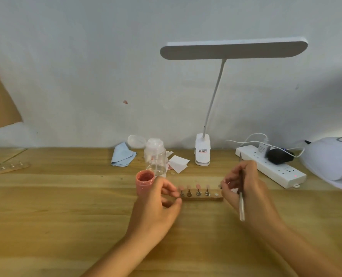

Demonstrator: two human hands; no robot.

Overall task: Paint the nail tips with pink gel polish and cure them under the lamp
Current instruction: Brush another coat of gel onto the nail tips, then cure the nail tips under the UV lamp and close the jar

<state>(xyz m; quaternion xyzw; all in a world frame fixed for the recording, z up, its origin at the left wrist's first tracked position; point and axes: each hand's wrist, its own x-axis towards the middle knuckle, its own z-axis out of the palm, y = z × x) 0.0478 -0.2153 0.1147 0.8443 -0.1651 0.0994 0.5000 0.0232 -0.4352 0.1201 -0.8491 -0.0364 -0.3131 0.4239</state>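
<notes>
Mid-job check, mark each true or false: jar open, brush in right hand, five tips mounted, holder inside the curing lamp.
The pink polish jar is open. True.
The right hand holds the brush. True.
Five nail tips stand on the wooden holder. False: four nail tips stand there; the right-end spot is bare.
The holder sits inside the curing lamp. False: it lies on the table, left of the lamp.

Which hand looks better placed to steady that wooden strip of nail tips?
Probably the left hand: its fingers sit by the left end of the wooden strip and seem free, while the right hand grips the brush.
</notes>
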